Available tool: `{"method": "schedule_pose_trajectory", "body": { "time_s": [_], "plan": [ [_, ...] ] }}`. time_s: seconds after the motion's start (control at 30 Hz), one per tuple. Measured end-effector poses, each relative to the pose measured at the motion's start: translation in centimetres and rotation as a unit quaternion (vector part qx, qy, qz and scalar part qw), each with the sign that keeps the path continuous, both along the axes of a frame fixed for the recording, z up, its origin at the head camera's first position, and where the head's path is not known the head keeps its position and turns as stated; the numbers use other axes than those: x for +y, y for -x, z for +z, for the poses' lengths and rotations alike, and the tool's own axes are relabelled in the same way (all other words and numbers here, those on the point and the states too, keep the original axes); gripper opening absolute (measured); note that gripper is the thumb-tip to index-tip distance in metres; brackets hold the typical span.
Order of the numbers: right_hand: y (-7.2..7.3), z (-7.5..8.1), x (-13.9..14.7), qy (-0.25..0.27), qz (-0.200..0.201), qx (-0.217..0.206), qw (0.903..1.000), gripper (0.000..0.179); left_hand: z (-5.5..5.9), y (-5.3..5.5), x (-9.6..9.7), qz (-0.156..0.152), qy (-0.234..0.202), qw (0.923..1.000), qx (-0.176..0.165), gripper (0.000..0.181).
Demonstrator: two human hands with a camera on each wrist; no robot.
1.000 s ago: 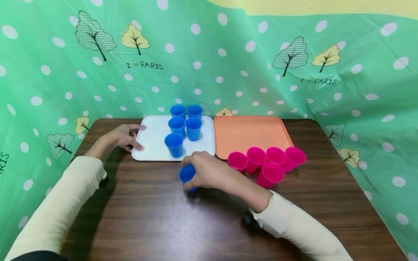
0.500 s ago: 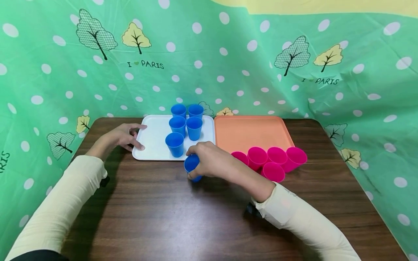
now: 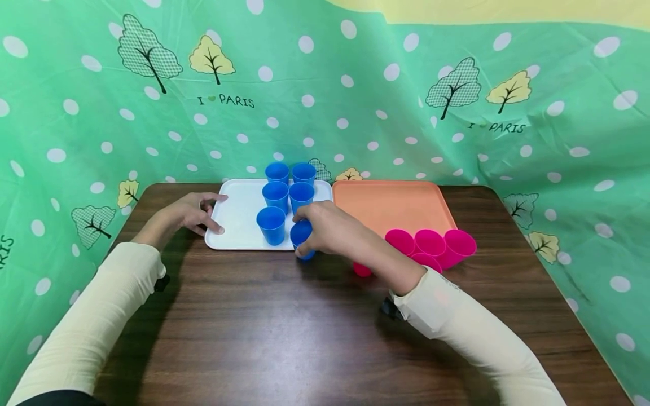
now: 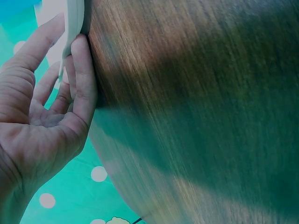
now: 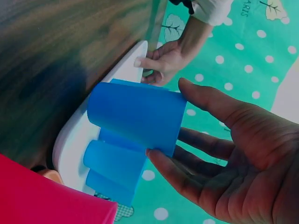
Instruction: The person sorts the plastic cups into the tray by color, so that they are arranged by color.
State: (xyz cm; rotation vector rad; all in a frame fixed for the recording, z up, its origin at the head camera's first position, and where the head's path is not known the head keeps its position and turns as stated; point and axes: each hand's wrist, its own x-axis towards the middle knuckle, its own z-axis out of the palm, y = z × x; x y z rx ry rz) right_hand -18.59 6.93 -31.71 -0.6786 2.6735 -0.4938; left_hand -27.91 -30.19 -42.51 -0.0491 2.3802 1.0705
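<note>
At the near edge of the white tray (image 3: 236, 223), my right hand (image 3: 330, 228) grips a blue cup (image 3: 299, 232) by its rim. In the right wrist view the cup (image 5: 138, 116) is held between thumb and fingertips, mouth toward the palm. Whether its base touches the tray cannot be told. Several other blue cups (image 3: 271, 225) stand upright on the tray in two columns. My left hand (image 3: 190, 213) holds the tray's left edge. The left wrist view shows the thumb of this hand (image 4: 46, 107) over the tray rim and the fingers against its outer side.
An orange tray (image 3: 388, 206) lies right beside the white one. Several pink cups (image 3: 459, 248) stand in front of it on the brown table (image 3: 254, 338), partly behind my right forearm. A green dotted cloth (image 3: 325, 84) hangs behind the table.
My right hand has carried the blue cup from the bare table forward and slightly right to the white tray's near edge. The left hand has stayed on the tray.
</note>
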Motion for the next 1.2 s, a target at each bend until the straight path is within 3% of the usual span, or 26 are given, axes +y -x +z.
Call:
{"method": "schedule_pose_trajectory", "body": {
  "time_s": [0.4, 1.2],
  "plan": [
    [1.6, 0.2, -1.0, 0.009, -0.037, -0.006, 0.9993, 0.069, 0.1, -0.1, 0.0, 0.000, -0.010, 1.0000, 0.002, 0.109],
    [3.3, -1.5, -1.7, 0.009, -0.073, -0.011, 0.9973, 0.066, 0.0, -0.1, 0.0, -0.001, -0.011, 0.9999, -0.001, 0.108]
  ]
}}
